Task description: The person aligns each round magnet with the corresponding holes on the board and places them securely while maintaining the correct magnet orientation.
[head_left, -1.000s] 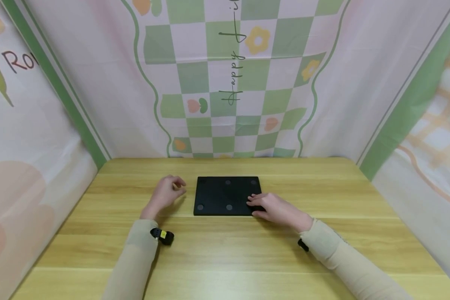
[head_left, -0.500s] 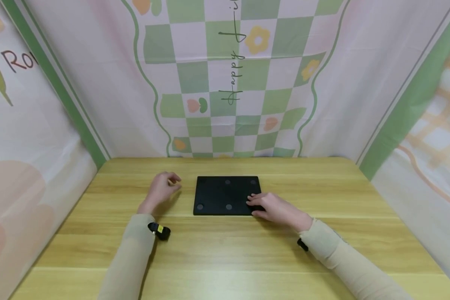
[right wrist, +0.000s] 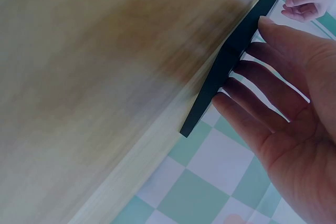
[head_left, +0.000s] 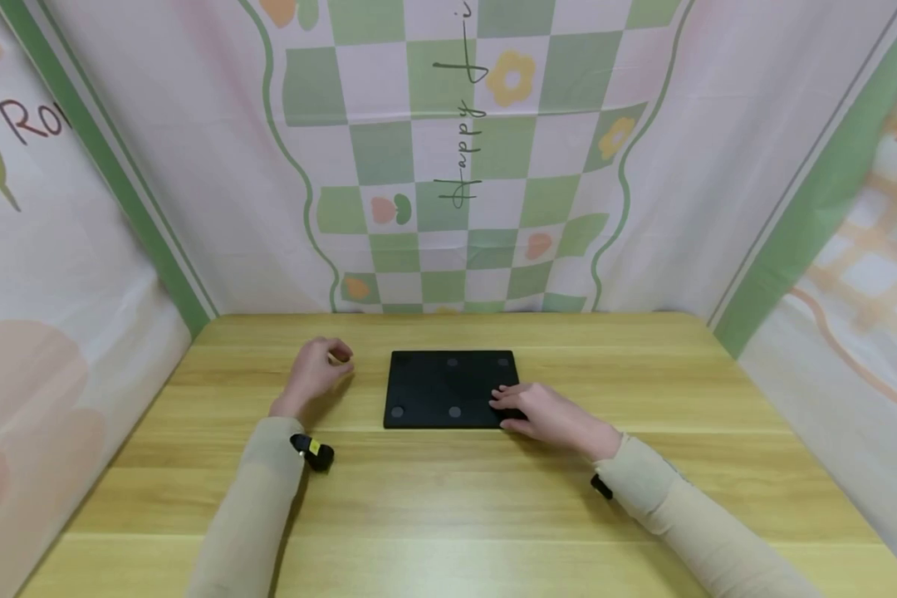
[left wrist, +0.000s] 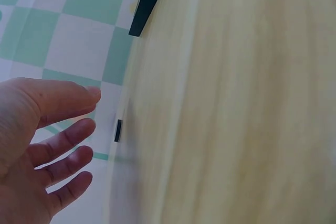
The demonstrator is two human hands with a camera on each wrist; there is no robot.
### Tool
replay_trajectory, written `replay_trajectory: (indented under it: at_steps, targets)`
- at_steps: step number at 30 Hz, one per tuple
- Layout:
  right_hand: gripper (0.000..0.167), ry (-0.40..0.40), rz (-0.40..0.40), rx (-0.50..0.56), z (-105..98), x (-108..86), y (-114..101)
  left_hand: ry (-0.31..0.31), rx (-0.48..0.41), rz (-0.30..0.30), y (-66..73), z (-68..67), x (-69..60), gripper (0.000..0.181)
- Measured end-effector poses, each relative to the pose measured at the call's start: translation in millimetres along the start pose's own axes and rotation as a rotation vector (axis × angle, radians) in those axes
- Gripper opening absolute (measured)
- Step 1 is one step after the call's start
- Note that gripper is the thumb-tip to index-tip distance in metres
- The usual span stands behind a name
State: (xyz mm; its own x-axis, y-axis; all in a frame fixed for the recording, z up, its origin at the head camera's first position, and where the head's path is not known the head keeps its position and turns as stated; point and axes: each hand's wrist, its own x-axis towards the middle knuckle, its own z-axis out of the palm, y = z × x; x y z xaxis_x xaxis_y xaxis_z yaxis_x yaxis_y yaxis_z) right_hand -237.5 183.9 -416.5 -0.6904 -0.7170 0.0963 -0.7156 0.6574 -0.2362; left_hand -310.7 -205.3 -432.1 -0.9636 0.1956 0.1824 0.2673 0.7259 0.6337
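A thin black rectangular board (head_left: 448, 386) with several round grey spots on its face lies flat on the wooden table. My right hand (head_left: 546, 411) rests on its right end: in the right wrist view the fingertips (right wrist: 216, 98) touch the board's face and the thumb is at its edge. To the left of the board, apart from it, my left hand (head_left: 312, 371) hovers with its fingers loosely bent. In the left wrist view a small black piece (left wrist: 118, 130) sits on the table just beyond those fingertips; there is a gap between them, and I cannot tell what it is.
The wooden table (head_left: 448, 507) extends all around the board. A printed cloth with green and white checks (head_left: 456, 149) hangs behind its far edge, and cloth walls stand on both sides. Each sleeve cuff carries a small black device, the left one (head_left: 314, 453) plainer to see.
My left hand has moved left and a little farther back, away from the board. The right hand and the board have stayed in place.
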Motion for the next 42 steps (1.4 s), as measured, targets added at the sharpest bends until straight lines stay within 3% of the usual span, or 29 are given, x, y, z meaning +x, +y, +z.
replay_trajectory:
  at_steps: [19, 28, 42]
  targets:
    - [0.033, -0.002, 0.002, -0.021, 0, 1.1, -1, -0.009, 0.036, -0.029, -10.7, -4.3, 11.6, 0.023]
    - [0.033, -0.001, -0.001, -0.018, 0, 1.1, 0, -0.017, 0.030, -0.052, -8.1, -6.9, 13.0, 0.026]
    - [0.032, 0.002, -0.014, -0.029, 1, 1.0, 1, -0.042, 0.059, -0.060, -19.9, -3.7, 19.8, 0.025]
